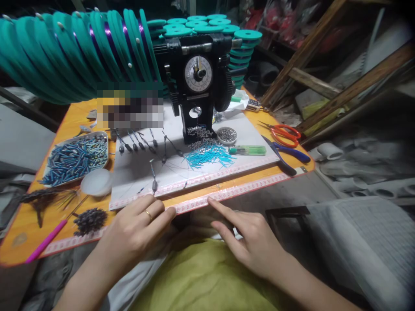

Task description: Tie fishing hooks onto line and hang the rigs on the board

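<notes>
My left hand point(138, 224), a ring on one finger, rests at the table's front edge with its fingers curled. Its thumb lies by a printed measuring tape point(191, 204); whatever the fingers hold is hidden. My right hand point(248, 235) has its index finger stretched onto the same tape, the thumb apart below. Just beyond my left fingers, a small grey weight on a twisted stem point(154, 185) lies on the white board point(129, 177). Fine thread-like lines cross the board. Farther back are several similar weights point(141, 147) and a pile of thin blue tubes point(210, 156).
A black machine with a dial point(198, 73) and teal spools point(106, 47) stands behind. On the left are a tray point(105, 151) of blue pieces, a white lid point(96, 182), a dark cluster point(90, 221) and a pink-handled tool point(48, 239). Blue pliers point(287, 157) and red scissors point(285, 134) lie right.
</notes>
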The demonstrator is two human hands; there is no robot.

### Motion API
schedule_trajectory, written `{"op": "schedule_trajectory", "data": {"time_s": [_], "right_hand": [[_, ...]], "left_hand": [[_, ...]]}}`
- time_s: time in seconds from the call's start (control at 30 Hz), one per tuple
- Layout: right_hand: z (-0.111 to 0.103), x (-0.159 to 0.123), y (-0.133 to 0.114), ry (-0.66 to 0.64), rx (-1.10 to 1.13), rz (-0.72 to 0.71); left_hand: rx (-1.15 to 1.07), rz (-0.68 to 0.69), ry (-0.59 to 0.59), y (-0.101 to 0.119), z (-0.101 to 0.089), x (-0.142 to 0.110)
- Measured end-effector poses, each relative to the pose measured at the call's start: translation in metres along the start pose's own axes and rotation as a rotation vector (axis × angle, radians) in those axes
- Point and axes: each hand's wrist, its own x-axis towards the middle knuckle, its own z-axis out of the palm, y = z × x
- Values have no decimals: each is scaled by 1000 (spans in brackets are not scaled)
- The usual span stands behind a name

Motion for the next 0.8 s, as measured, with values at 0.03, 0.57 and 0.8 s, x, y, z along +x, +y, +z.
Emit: {"op": "schedule_trajectory", "data": {"time_s": [0.03,0.57,0.8], "right_hand": [[0,0,1,-15,37,17],[-2,0,0,15,-80,-49],[-3,3,2,133,-234,-111]], "left_hand": [[-1,1,6,0,-1,1],[107,57,27,-8,-8,-18],[132,95,10,-9,-11,-12]]}}
